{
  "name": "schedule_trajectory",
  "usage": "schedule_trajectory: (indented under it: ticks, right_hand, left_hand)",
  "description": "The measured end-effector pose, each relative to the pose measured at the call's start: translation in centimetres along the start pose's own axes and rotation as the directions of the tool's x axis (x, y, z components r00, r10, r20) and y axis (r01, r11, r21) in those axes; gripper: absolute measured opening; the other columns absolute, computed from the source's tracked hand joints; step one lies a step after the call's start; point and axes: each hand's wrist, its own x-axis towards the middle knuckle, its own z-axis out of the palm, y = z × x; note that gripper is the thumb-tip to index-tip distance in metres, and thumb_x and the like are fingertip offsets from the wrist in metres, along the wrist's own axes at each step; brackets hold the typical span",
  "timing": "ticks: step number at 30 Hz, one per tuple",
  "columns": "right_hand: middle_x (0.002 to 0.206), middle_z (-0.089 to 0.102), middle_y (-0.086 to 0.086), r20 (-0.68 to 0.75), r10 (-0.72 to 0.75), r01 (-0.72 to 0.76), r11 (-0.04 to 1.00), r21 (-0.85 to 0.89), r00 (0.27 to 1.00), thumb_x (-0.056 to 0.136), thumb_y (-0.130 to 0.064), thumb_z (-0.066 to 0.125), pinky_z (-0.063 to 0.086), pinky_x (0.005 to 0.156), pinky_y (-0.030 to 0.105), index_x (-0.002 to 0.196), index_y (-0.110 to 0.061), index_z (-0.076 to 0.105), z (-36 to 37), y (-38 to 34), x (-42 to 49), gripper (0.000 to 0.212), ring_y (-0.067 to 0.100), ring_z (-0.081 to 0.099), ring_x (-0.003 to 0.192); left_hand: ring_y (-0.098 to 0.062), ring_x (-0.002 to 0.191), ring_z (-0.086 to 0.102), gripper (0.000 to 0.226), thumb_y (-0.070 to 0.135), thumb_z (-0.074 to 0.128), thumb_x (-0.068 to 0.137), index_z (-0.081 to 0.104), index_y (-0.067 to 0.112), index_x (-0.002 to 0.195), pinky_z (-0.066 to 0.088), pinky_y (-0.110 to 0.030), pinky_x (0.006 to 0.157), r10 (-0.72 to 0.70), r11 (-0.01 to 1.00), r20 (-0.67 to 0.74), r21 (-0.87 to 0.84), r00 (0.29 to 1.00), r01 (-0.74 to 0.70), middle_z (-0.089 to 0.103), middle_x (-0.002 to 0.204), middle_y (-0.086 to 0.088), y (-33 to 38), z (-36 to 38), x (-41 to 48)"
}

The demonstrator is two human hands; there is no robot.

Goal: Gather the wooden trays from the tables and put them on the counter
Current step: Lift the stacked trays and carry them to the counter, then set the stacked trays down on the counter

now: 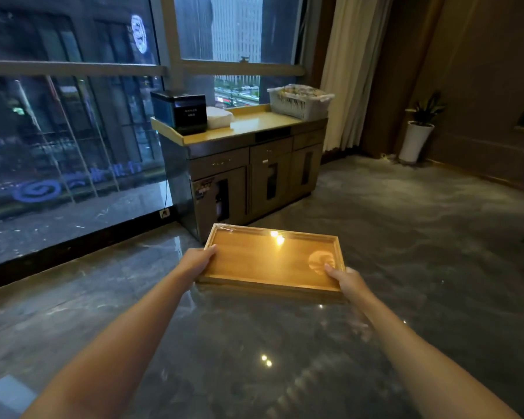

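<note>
With the left hand (pixel 198 261) and right hand (pixel 350 281) each clamped on a short end of the wooden tray (pixel 270 261), keep it level and advance to the bare middle of the counter (pixel 260 120) ahead

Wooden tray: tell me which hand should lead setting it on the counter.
Probably the left hand. The counter stands ahead and slightly left; its bare middle lies between the black box and white basket. The right hand grips the wooden tray at its near corner, farther away.
</note>
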Motion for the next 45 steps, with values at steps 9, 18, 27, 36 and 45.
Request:
schedule_trajectory:
  ticks: [9, 18, 27, 36, 45]
  right_hand:
    - [0.11, 0.062, 0.013, 0.082, -0.007, 0.009, 0.999, -0.033, 0.997, 0.091, -0.029, 0.052, 0.047, 0.094, 0.04, 0.124, -0.001, 0.051, 0.4, -10.4, 24.6, 0.043, 0.026, 0.058, 0.099]
    - [0.109, 0.057, 0.01, 0.058, -0.02, 0.023, 0.998, -0.054, 0.998, 0.093, -0.031, 0.05, 0.045, 0.065, 0.025, 0.13, -0.001, 0.047, 3.9, -20.6, 52.3, 0.048, 0.023, 0.055, 0.097]
    - [0.11, 0.056, 0.009, 0.015, -0.046, 0.047, 0.996, -0.078, 0.999, 0.092, -0.033, 0.051, 0.045, 0.076, 0.029, 0.131, -0.001, 0.048, 2.5, -31.4, 76.1, 0.051, 0.023, 0.054, 0.1]
    - [0.109, 0.05, 0.007, 0.158, -0.083, 0.106, 0.984, -0.144, 0.984, 0.094, -0.034, 0.047, 0.038, 0.082, 0.032, 0.133, -0.001, 0.044, 1.8, -39.5, 102.7, 0.051, 0.021, 0.048, 0.099]
    - [0.107, 0.054, 0.007, 0.302, -0.069, 0.118, 0.982, -0.148, 0.951, 0.092, -0.033, 0.049, 0.041, 0.088, 0.037, 0.128, -0.003, 0.05, 4.1, -49.7, 123.7, 0.047, 0.023, 0.051, 0.1]
  left_hand:
    - [-0.026, 0.095, 0.056, 0.049, 0.034, 0.049, 0.093, 0.052, 0.001, 0.129, 0.046, -0.038, 0.092, -0.032, 0.997, -0.056, -0.073, 0.998, 0.028, 0.059, 0.108, -0.013, 11.5, 5.5, 21.4]
    - [-0.024, 0.094, 0.054, 0.049, 0.034, 0.043, 0.096, 0.049, 0.001, 0.133, 0.041, -0.032, 0.082, 0.002, 0.997, -0.031, -0.074, 1.0, -0.005, 0.055, 0.104, -0.01, 23.0, 10.2, 48.2]
    - [-0.026, 0.104, 0.056, 0.049, 0.034, 0.04, 0.097, 0.051, 0.002, 0.132, 0.041, -0.034, 0.094, 0.045, 0.999, -0.052, -0.001, 0.998, -0.045, 0.059, 0.126, -0.017, 36.7, 16.9, 69.6]
    - [-0.021, 0.093, 0.05, 0.048, 0.032, 0.04, 0.097, 0.052, -0.002, 0.129, 0.038, -0.033, 0.084, 0.0, 0.999, -0.158, -0.034, 0.988, -0.006, 0.058, 0.108, -0.015, 46.2, 25.3, 90.7]
    - [-0.025, 0.095, 0.051, 0.047, 0.035, 0.039, 0.098, 0.057, -0.002, 0.12, 0.036, -0.032, 0.081, -0.044, 0.998, -0.279, -0.054, 0.959, 0.03, 0.057, 0.105, -0.014, 55.5, 28.0, 107.6]
